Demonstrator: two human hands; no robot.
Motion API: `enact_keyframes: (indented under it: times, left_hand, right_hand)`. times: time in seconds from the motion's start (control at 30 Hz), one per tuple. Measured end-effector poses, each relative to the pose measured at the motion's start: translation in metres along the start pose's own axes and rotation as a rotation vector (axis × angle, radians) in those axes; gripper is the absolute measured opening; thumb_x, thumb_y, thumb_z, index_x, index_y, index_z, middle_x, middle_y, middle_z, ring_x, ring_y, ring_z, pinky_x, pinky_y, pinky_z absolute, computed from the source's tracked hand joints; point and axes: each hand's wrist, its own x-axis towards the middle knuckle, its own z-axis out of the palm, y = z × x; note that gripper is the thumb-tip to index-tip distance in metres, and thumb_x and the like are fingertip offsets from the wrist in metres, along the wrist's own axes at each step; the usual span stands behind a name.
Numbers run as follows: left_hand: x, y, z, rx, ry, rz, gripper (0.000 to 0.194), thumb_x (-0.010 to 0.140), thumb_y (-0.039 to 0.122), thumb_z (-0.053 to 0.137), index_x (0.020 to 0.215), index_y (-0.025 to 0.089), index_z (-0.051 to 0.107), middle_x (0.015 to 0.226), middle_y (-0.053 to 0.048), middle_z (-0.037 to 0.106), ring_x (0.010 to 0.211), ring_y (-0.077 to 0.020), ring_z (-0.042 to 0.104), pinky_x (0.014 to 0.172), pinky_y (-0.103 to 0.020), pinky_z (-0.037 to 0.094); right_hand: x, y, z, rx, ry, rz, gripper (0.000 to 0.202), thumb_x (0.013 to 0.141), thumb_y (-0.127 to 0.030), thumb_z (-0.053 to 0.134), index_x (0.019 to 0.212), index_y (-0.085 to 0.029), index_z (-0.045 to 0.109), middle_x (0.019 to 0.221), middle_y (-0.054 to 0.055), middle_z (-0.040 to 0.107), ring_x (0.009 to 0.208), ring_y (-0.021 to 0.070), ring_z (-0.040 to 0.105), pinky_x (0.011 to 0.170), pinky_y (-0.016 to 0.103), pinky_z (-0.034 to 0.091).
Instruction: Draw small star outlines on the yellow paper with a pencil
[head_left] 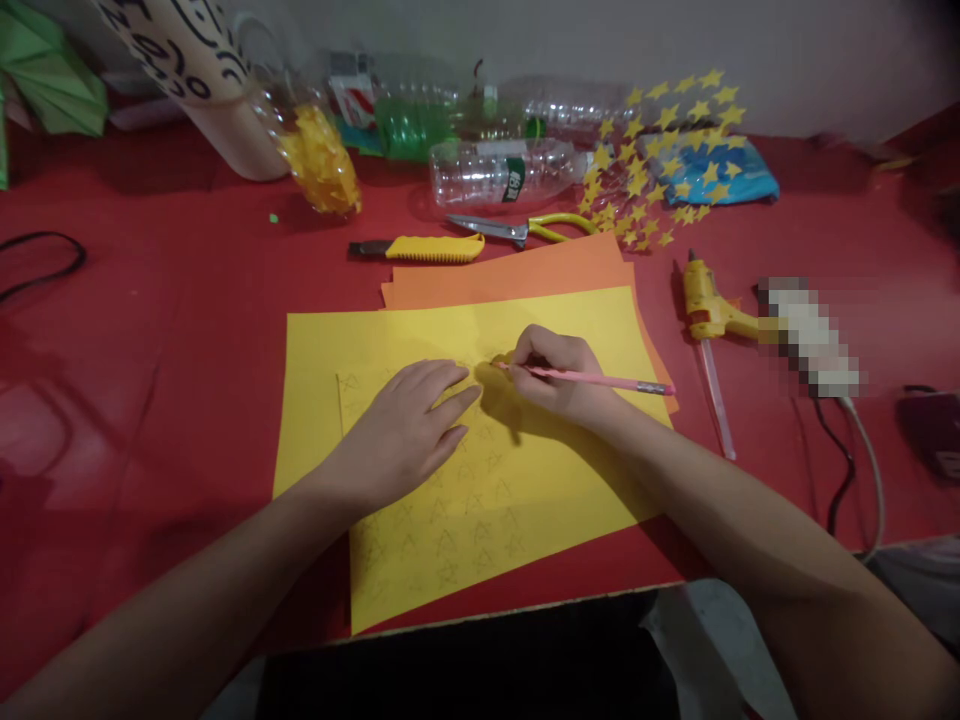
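Note:
A large yellow sheet of paper [585,470] lies on the red table, with several small pencil-drawn stars across its middle and lower part. Flat on its left half rests my left hand [405,430], fingers loosely spread and holding nothing. My right hand [559,375] grips a pink pencil [611,380], its tip on the paper just right of my left fingertips and its eraser end pointing right. Behind and partly under the yellow sheet are orange sheets [510,275].
Beyond the paper lie a yellow utility knife [431,248], yellow-handled scissors [502,231] and clear plastic bottles [480,175]. Yellow paper stars [637,180] cluster at the back right. A yellow glue gun [701,300] and a power strip [814,335] with cords sit at the right.

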Motion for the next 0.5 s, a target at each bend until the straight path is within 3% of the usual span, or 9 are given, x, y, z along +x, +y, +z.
enact_keyframes:
  times: [0.33, 0.5]
  left_hand:
    - [0.0010, 0.0006, -0.0006, 0.018, 0.013, 0.017, 0.032, 0.100, 0.023, 0.043, 0.123, 0.008, 0.058, 0.125, -0.020, 0.059, 0.119, -0.0320, 0.055, 0.097, -0.053, 0.051]
    - [0.0003, 0.0005, -0.0001, 0.031, 0.012, 0.023, 0.032, 0.100, 0.023, 0.042, 0.124, 0.008, 0.058, 0.126, -0.019, 0.059, 0.120, -0.0316, 0.054, 0.099, -0.053, 0.050]
  right_hand:
    - [0.0006, 0.0013, -0.0003, 0.023, -0.008, 0.001, 0.015, 0.075, -0.014, 0.056, 0.068, -0.022, 0.045, 0.056, -0.006, 0.048, 0.050, 0.0076, 0.040, 0.047, 0.025, 0.029]
    - [0.0056, 0.0046, -0.0030, 0.261, 0.131, 0.106, 0.017, 0.085, -0.028, 0.056, 0.072, -0.023, 0.047, 0.057, -0.004, 0.056, 0.047, 0.0089, 0.045, 0.044, 0.024, 0.031]
